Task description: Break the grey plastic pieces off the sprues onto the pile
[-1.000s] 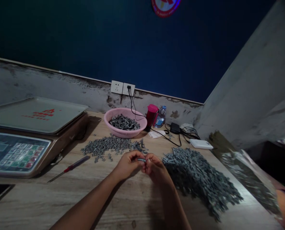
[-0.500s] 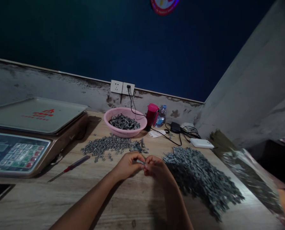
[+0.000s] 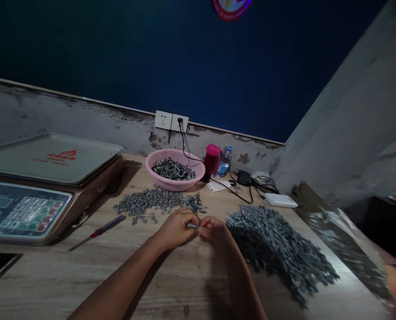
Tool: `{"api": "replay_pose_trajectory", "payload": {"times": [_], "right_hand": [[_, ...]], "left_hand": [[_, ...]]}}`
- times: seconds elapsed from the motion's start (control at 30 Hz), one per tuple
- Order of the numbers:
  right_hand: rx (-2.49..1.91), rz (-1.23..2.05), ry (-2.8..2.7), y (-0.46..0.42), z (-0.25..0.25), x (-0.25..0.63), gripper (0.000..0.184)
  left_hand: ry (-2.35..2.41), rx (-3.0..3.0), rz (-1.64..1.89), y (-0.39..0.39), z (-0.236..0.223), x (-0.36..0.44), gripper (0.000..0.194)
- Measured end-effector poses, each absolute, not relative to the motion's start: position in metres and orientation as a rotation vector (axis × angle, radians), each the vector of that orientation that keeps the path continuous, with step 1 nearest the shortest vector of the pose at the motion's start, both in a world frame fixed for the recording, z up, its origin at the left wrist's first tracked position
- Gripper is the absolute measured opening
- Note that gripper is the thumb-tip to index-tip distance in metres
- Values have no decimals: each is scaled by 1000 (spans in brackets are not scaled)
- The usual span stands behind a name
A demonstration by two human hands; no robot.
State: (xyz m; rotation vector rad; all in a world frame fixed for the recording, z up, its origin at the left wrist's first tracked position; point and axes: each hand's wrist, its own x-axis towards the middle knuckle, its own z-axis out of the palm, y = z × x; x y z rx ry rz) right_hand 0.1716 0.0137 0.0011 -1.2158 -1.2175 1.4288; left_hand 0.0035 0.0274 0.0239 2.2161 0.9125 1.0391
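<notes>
Fingers (image 3: 189,214) of the left hand (image 3: 174,229) clamp a small grey piece (image 3: 192,226) above the surface (image 3: 174,284), left of the grey heap (image 3: 281,244). Right hand (image 3: 216,233): fingers bunched at its right end, grip indeterminable. Apparent step: two-handed manipulation. Next move likely requires steady alignment.

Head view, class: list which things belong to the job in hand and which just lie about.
Likely in the job: grey piece in the left hand; grey pile at right; loose grey pieces; pink basket holding more.

Apparently lying about: screwdriver; scale; pink-lidded cup; water bottle; black adapter; white device.
</notes>
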Motion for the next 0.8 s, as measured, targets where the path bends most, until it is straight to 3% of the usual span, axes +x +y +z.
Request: {"api": "replay_pose_trajectory", "payload": {"times": [0.17, 0.4, 0.53, 0.63, 0.8], "right_hand": [[-1337, 1092, -1432, 16, -6, 165, 11], [-1506, 551, -1568, 11, -10, 154, 9], [-1391, 644, -1459, 13, -12, 152, 9], [-1290, 826, -1309, 18, -15, 152, 9], [-1193, 897, -1317, 20, -16, 153, 19]], "left_hand": [[1109, 2509, 1018, 25, 17, 8, 2], [1312, 2609, 994, 22, 13, 11, 9], [1256, 2310, 1123, 28, 10, 10, 4], [1131, 1760, 1182, 33, 6, 12, 8], [793, 834, 1208, 36, 4, 17, 31]]}}
